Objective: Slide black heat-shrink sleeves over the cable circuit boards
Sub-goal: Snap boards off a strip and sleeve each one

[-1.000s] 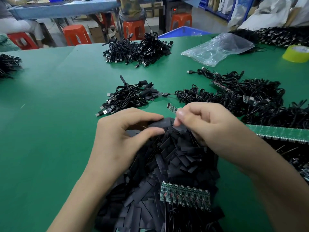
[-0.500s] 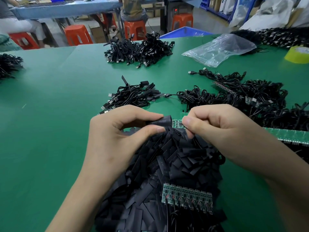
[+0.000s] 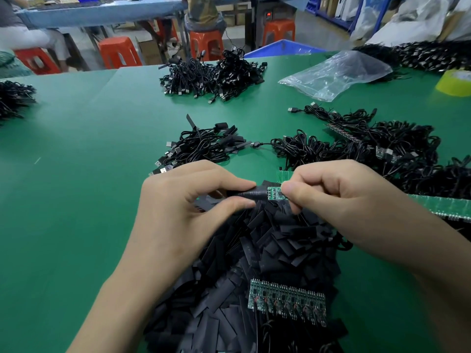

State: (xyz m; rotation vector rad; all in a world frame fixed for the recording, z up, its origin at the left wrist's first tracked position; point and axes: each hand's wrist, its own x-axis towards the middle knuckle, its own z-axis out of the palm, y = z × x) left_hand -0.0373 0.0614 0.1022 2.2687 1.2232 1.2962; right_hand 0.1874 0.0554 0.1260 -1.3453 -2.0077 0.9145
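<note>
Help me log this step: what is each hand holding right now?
Left hand: pinches the black heat-shrink sleeve.
Right hand: pinches the small green circuit board.

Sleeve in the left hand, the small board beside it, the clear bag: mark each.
sleeve (image 3: 251, 194), head view, printed side
small board (image 3: 274, 194), head view, green face
clear bag (image 3: 336, 72), head view, crumpled middle

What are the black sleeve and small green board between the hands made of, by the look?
The black flattened sleeve: seemingly thin flexible plastic tubing, matte, with faint pale print; the left hand pinches it. The small green circuit board: rigid laminate, probably fibreglass, semi-gloss green coat with tiny dark chips; the right hand pinches it.
</note>
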